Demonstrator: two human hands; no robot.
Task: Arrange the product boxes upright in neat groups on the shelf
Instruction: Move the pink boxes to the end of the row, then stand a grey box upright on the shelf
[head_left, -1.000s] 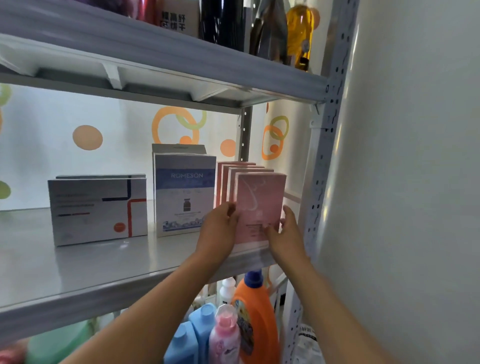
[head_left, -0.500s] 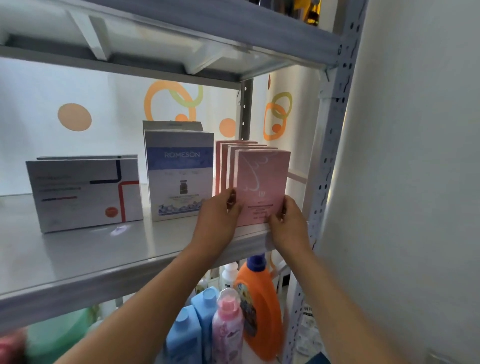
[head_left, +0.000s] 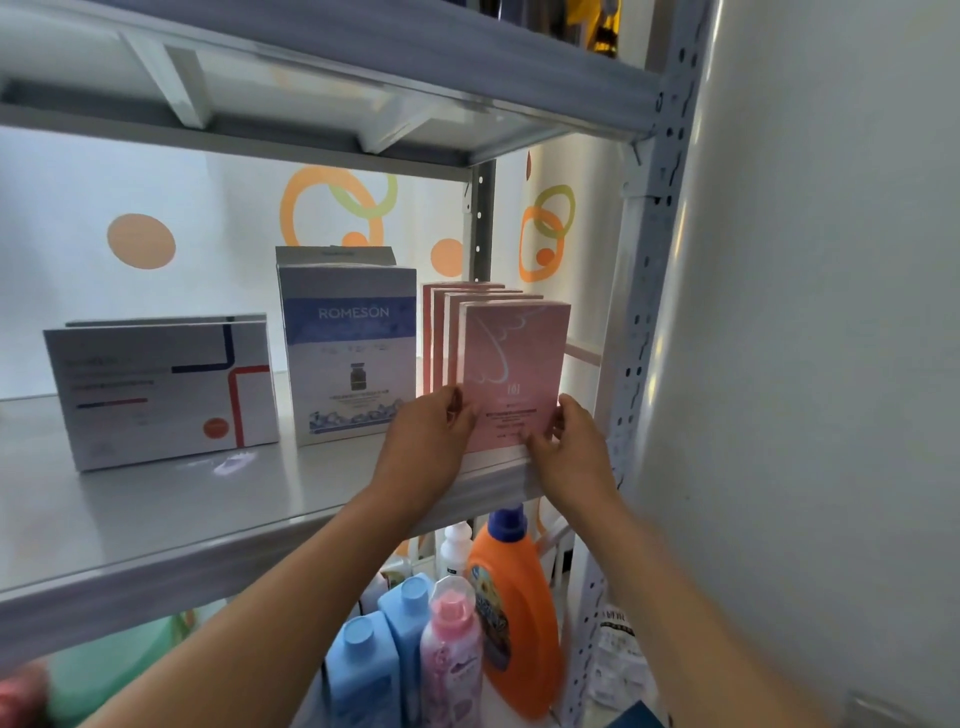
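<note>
the shelf (head_left: 156, 519) held a grey box (head_left: 161, 389) at the left, a blue box (head_left: 348, 353) beside it, and a row of pink boxes (head_left: 467, 296) upright at the right end. the left hand (head_left: 426, 441) and right hand (head_left: 571, 452) each curled fingers round a lower side edge of the nearest pink box (head_left: 514, 364), which stood at the near edge. doing this well probably meant sliding it back flush against the row, square and upright, base flat, before letting go.

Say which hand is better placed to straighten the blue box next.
Left, probably. The left hand sits at the front pink box's left edge, right beside the blue box; the right hand is at the far edge.
</note>
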